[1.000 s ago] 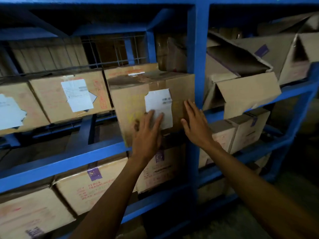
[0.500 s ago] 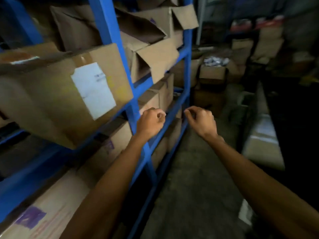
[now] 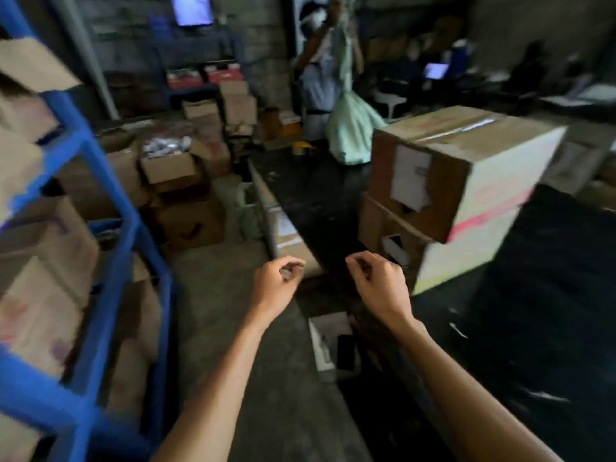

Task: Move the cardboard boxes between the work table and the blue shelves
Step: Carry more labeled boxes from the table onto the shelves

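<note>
Two cardboard boxes are stacked on the dark work table (image 3: 550, 311) at the right: the upper box (image 3: 456, 168) has a white label on its end, and the lower box (image 3: 433, 258) sits partly hidden beneath it. My left hand (image 3: 275, 283) and my right hand (image 3: 378, 283) hang in the air in front of me, fingers loosely curled, holding nothing. The right hand is just left of the lower box, not touching it. The blue shelves (image 3: 106, 201) stand at the left, blurred, with cardboard boxes (image 3: 43, 295) on them.
Another person (image 3: 321, 61) stands at the table's far end by a pale green sack (image 3: 350, 128). Open and closed cartons (image 3: 173, 165) pile on the floor behind the shelves. A phone (image 3: 345, 351) lies near the table's near edge. A concrete aisle runs between shelves and table.
My view has swung right from the shelves to the work table. Both hands left the labelled box on the shelf and curled closed, empty.
</note>
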